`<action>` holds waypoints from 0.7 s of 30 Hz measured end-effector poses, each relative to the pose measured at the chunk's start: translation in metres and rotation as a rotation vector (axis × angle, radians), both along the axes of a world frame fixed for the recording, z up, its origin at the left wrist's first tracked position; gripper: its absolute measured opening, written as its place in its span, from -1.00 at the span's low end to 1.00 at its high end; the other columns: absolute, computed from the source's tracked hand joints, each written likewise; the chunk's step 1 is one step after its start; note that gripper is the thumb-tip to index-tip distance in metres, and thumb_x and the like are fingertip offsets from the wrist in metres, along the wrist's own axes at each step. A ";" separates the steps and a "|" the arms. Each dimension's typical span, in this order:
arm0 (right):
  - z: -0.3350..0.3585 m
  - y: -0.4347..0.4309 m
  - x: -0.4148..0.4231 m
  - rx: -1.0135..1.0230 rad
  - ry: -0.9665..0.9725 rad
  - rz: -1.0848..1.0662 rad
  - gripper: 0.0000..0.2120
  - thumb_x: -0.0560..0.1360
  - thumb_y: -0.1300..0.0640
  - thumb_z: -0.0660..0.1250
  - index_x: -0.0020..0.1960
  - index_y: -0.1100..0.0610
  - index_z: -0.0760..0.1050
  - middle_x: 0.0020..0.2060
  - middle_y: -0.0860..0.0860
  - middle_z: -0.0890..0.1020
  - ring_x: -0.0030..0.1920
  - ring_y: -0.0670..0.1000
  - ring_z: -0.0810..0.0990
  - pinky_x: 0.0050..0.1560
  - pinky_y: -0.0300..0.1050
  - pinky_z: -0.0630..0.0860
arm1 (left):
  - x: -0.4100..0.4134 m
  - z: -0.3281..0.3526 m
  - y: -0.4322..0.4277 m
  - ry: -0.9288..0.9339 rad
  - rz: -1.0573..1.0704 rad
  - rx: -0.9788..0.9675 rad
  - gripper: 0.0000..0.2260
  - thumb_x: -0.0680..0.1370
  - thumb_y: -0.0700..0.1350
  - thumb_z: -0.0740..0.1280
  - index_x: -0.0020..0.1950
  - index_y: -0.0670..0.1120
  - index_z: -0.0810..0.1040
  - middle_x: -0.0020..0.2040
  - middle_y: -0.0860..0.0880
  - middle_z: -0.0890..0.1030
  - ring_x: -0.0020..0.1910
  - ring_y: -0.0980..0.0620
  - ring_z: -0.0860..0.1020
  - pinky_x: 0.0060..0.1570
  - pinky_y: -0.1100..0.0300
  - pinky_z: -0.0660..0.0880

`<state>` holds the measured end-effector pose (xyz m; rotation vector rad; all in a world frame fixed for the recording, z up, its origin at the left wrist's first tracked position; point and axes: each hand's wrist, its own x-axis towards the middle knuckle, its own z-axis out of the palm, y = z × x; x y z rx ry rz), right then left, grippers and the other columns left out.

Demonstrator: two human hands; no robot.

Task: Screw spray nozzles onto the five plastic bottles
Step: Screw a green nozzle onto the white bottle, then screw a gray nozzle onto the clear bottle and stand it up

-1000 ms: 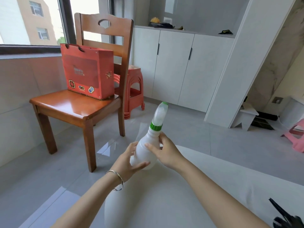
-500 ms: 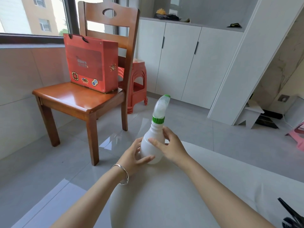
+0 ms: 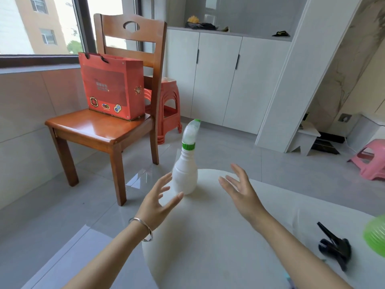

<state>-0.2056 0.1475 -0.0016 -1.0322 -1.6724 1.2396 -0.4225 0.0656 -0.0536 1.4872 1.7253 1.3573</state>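
A white plastic bottle [image 3: 185, 176] stands upright at the far left end of the white table [image 3: 218, 243]. A spray nozzle [image 3: 191, 132] with a green collar and green tip sits on its neck. My left hand [image 3: 160, 197], with a silver bangle on the wrist, hovers just left of the bottle with its fingers spread, apart from it. My right hand [image 3: 239, 190] is to the right of the bottle, fingers also spread, holding nothing.
A black object [image 3: 335, 247] lies on the table at the right, beside a blurred green thing [image 3: 375, 234] at the frame edge. A wooden chair [image 3: 108, 126] carrying a red paper bag [image 3: 113, 88] stands left, red stools [image 3: 166, 113] behind it. A pink stool [image 3: 370, 159] stands at the far right.
Both hands held the bottle's body a moment ago. They have let go and drawn apart, and the bottle now stands on the table by itself.
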 end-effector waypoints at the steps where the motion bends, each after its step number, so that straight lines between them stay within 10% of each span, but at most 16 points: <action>1: 0.000 -0.012 0.021 0.003 0.017 -0.019 -0.48 0.50 0.01 0.31 0.38 -0.13 0.19 0.36 -0.20 0.29 0.33 -0.17 0.36 -0.03 -0.41 0.39 | 0.008 0.002 -0.011 0.011 -0.010 0.010 -0.41 0.34 0.26 0.33 0.35 0.22 0.29 0.30 0.24 0.43 0.18 0.22 0.50 0.14 0.30 0.38; 10: 0.014 -0.124 0.199 0.244 -0.084 -0.191 -0.45 0.36 -0.02 0.37 0.27 -0.31 0.27 0.42 -0.20 0.32 0.38 -0.29 0.28 0.35 -0.21 0.27 | 0.126 0.044 -0.054 0.059 -0.139 0.028 -0.51 0.39 0.21 0.33 0.28 0.11 0.43 0.19 0.14 0.56 0.10 0.19 0.56 0.13 0.21 0.50; 15: 0.034 -0.149 0.281 0.529 -0.206 -0.446 -0.46 0.39 0.03 0.40 0.32 0.03 0.34 0.40 0.01 0.36 0.43 -0.14 0.26 0.42 -0.21 0.19 | 0.235 0.058 -0.049 0.075 -0.323 0.017 -0.54 0.47 0.08 0.38 0.34 0.05 0.39 0.28 0.09 0.51 0.15 0.11 0.52 0.17 0.23 0.44; 21: 0.037 -0.157 0.366 0.684 -0.221 -0.727 -0.36 0.36 -0.10 0.38 0.34 0.15 0.32 0.36 -0.19 0.33 0.42 -0.20 0.22 0.37 -0.35 0.18 | 0.348 0.052 -0.047 0.075 -0.495 -0.028 -0.50 0.47 0.11 0.37 0.38 0.05 0.36 0.31 0.10 0.47 0.24 0.13 0.46 0.25 0.23 0.38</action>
